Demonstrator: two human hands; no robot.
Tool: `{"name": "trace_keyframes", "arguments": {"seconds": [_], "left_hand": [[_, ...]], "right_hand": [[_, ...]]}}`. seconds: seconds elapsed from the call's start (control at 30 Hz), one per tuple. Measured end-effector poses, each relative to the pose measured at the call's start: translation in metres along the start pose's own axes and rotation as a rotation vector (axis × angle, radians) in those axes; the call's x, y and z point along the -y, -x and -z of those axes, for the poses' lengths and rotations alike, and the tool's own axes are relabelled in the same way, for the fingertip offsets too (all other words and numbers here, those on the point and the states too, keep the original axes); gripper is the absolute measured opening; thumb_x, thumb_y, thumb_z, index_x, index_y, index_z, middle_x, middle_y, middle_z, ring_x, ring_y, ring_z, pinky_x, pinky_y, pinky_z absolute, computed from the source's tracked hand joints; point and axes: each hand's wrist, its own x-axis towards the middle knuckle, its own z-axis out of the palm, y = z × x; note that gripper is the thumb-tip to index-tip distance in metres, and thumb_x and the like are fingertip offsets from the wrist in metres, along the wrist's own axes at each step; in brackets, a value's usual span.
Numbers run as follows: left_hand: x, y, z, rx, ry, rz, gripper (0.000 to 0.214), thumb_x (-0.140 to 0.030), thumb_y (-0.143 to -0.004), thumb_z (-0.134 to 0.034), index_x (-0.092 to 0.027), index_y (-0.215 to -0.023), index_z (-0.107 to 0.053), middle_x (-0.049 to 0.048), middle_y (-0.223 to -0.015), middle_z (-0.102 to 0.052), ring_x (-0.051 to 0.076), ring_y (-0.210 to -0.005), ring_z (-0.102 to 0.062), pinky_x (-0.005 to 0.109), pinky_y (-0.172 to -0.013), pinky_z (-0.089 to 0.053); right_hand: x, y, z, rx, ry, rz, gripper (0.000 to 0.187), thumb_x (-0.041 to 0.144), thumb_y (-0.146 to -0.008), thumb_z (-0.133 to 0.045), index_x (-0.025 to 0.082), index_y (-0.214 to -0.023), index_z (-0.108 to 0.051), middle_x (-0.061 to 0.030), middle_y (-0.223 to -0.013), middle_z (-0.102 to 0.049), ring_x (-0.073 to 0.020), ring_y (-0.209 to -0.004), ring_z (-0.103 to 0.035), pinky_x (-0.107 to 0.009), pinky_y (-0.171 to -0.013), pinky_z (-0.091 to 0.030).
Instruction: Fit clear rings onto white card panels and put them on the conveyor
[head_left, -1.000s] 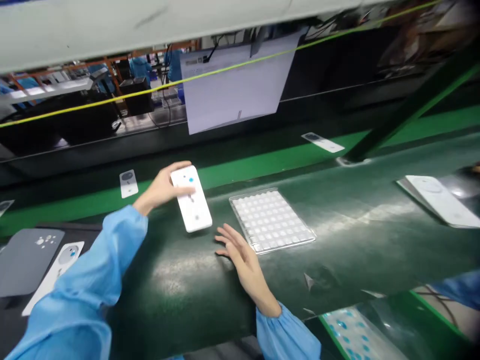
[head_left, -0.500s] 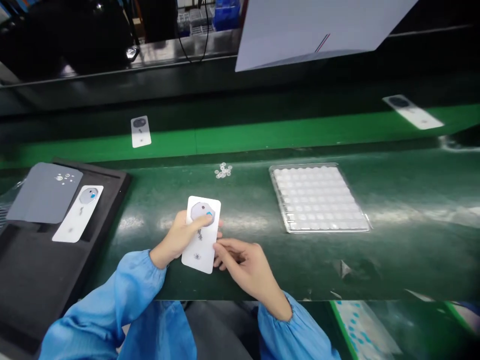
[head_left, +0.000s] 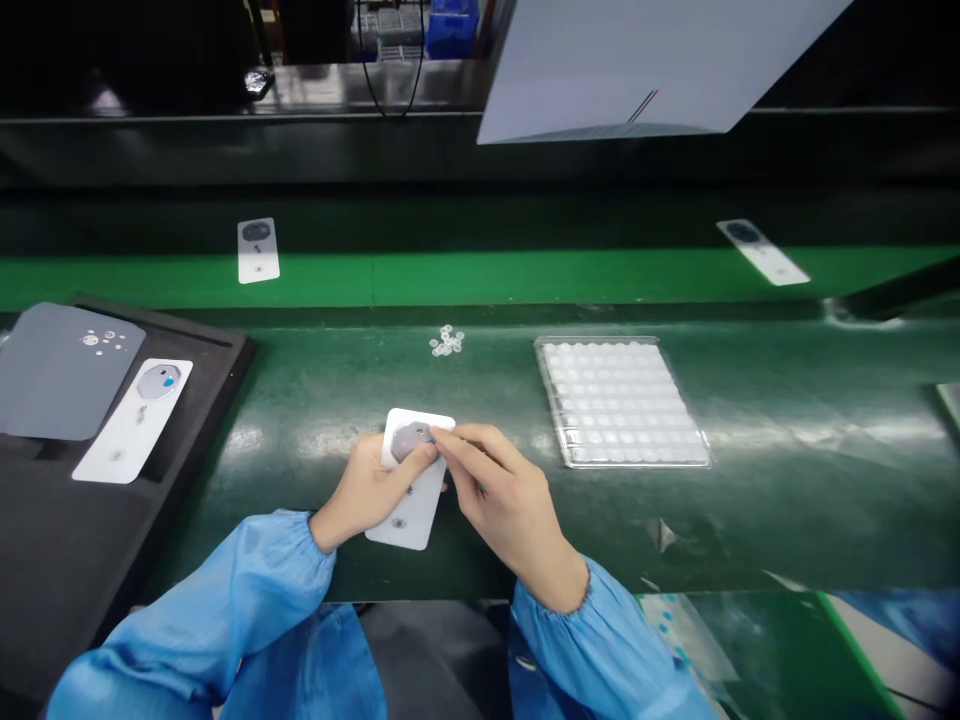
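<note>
My left hand holds a white panel with rounded corners, resembling a phone back cover, tilted above the green worktop. Its thumb lies over the face, pressing by the grey polygon patch near the top edge. My right hand reaches in from the right, thumb and forefinger closed together at the right side of that patch. Those fingertips hide the spot, so anything pinched there cannot be made out. Beyond the hands lies a small heap of clear rings on the worktop.
At right lies a clear tray of white round pieces. A black foam tray on the left bears a grey sheet and another white panel. Further white panels rest on the green strip behind. A white board overhangs.
My right hand has moved up from the panel's lower right edge to its grey patch. The blue dot there, visible before, is now covered. The panels on the back strip have shifted in view.
</note>
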Motion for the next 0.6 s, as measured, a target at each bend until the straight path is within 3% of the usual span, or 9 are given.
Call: {"name": "trace_keyframes", "arguments": {"seconds": [0.1, 0.23, 0.4, 0.5, 0.6], "left_hand": [[0.002, 0.000, 0.003, 0.042, -0.040, -0.025, 0.028, -0.038, -0.093, -0.067, -0.013, -0.085, -0.073, 0.0036, -0.074, -0.074, 0.012, -0.059, -0.065, 0.018, -0.050, -0.045], [0.000, 0.000, 0.004, 0.064, -0.100, -0.054, 0.022, -0.030, -0.092, -0.065, -0.012, -0.080, -0.070, 0.0020, -0.073, -0.071, 0.011, -0.059, -0.061, 0.018, -0.052, -0.044], [-0.002, 0.000, 0.004, 0.039, -0.129, -0.036, 0.025, -0.033, -0.090, -0.068, -0.012, -0.076, -0.067, 0.0018, -0.071, -0.069, 0.012, -0.061, -0.061, 0.019, -0.052, -0.044], [-0.005, 0.001, 0.005, 0.051, -0.014, 0.048, 0.025, -0.037, -0.089, -0.071, -0.012, -0.084, -0.071, 0.0051, -0.077, -0.075, 0.016, -0.065, -0.069, 0.021, -0.056, -0.050], [-0.008, 0.001, 0.005, 0.077, 0.148, 0.164, 0.032, -0.041, -0.086, -0.075, -0.012, -0.100, -0.074, 0.0111, -0.092, -0.080, 0.023, -0.076, -0.076, 0.026, -0.062, -0.058]], "right_hand": [[-0.003, 0.002, 0.000, 0.003, 0.034, 0.018, 0.020, 0.012, -0.102, -0.057, 0.020, -0.115, -0.070, -0.0080, -0.104, -0.073, -0.0170, -0.083, -0.073, -0.027, -0.071, -0.061], [-0.003, 0.002, 0.000, -0.016, 0.007, -0.013, 0.012, 0.015, -0.102, -0.059, 0.021, -0.107, -0.069, -0.0067, -0.100, -0.073, -0.0172, -0.083, -0.073, -0.028, -0.072, -0.061], [-0.001, 0.002, -0.006, 0.021, -0.072, -0.102, 0.011, 0.017, -0.103, -0.053, 0.020, -0.102, -0.064, -0.0080, -0.097, -0.069, -0.0181, -0.083, -0.070, -0.027, -0.066, -0.059], [0.002, -0.004, -0.007, 0.043, -0.357, -0.315, 0.016, 0.028, -0.104, -0.052, 0.021, -0.097, -0.063, -0.0075, -0.097, -0.064, -0.0162, -0.075, -0.066, -0.025, -0.055, -0.058], [-0.001, -0.003, 0.009, 0.031, -0.711, -0.615, 0.023, 0.043, -0.101, -0.058, 0.021, -0.093, -0.062, -0.0027, -0.085, -0.061, -0.0123, -0.057, -0.059, -0.024, -0.043, -0.052]]}}
